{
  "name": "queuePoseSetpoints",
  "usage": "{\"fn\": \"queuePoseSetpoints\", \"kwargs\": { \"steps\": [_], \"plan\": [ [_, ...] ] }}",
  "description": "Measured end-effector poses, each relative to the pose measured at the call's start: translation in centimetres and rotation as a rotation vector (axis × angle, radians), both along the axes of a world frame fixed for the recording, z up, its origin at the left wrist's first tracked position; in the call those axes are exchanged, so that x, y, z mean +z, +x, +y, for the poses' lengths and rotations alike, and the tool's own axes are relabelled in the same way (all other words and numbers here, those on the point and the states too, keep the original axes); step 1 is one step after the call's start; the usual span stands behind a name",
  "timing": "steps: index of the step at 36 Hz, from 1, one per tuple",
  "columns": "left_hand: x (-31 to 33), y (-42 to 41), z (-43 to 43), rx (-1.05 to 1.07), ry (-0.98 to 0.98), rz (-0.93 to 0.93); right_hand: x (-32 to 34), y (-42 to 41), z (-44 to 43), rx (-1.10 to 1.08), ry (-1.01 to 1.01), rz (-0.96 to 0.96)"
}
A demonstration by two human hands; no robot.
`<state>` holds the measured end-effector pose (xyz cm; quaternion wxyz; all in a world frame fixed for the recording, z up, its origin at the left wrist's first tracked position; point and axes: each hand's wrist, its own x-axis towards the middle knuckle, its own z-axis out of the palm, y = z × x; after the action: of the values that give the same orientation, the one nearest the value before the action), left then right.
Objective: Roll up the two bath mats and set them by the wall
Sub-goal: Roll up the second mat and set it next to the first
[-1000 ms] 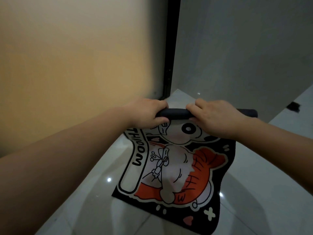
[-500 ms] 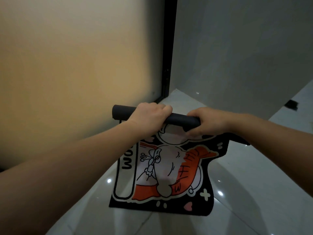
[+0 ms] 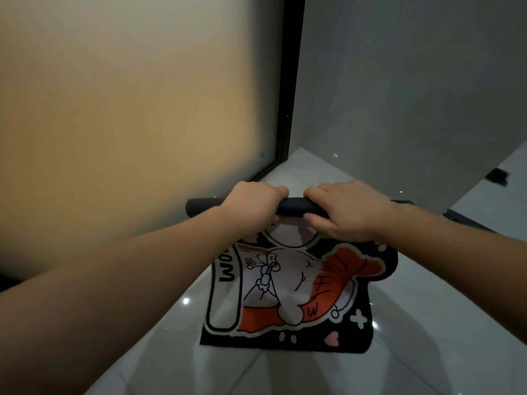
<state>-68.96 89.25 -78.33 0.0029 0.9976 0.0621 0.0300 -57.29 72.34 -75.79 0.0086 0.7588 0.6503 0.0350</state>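
Two bare forearms reach forward from the lower corners. Between them the white tiled floor (image 3: 285,374) shows glints of light. Above it hangs the loose part of a bath mat (image 3: 288,283), black-edged, printed with a cartoon figure in white and orange-red and letters down its left side. Its straight lower edge is close over the tiles; whether it touches them cannot be told.

The mat's upper part is wound into a tight black roll (image 3: 291,208) that lies level. The left hand (image 3: 251,205) grips this roll from above, fingers (image 3: 281,191) curled over the top. The right hand (image 3: 349,210) grips it just beside the left, fingers (image 3: 316,194) curled over the top and thumb under. The roll's left end juts out past the left hand.

Beyond the hands stands a frosted glass door (image 3: 128,109), lit warm yellow, with a black frame (image 3: 291,81). To its right a grey wall (image 3: 413,81) meets the floor. A small dark object (image 3: 497,175) lies on the floor far right.
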Motion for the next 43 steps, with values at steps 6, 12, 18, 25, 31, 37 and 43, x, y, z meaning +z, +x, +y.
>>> {"fn": "queuePoseSetpoints", "kwargs": {
  "steps": [6, 12, 18, 25, 31, 37, 43],
  "plan": [
    [-0.8, -0.2, -1.3, -0.038, 0.157, -0.167, 0.7, 1.3, 0.5, -0.141, -0.237, 0.353],
    [-1.0, -0.3, -1.7, -0.078, 0.203, -0.217, -0.4, 1.4, 0.5, -0.154, -0.185, 0.396],
    [0.3, 0.0, -0.1, -0.012, -0.150, 0.170, -1.5, 0.7, -0.3, 0.143, 0.011, -0.210],
    [-0.5, -0.3, -0.2, 0.010, -0.280, 0.208, -1.7, -0.1, 0.0, 0.118, 0.006, -0.218],
    [-1.7, -0.9, -1.0, 0.005, 0.013, -0.066, -0.9, 0.0, 0.9, -0.203, -0.223, 0.291],
    [-1.7, -0.5, -1.4, -0.017, -0.010, -0.056, -1.1, 0.5, 0.7, -0.241, -0.229, 0.313],
    [-1.0, -0.6, -0.3, 0.046, -0.353, 0.286, -2.0, 0.1, -0.4, 0.055, 0.020, -0.213]
  ]
}}
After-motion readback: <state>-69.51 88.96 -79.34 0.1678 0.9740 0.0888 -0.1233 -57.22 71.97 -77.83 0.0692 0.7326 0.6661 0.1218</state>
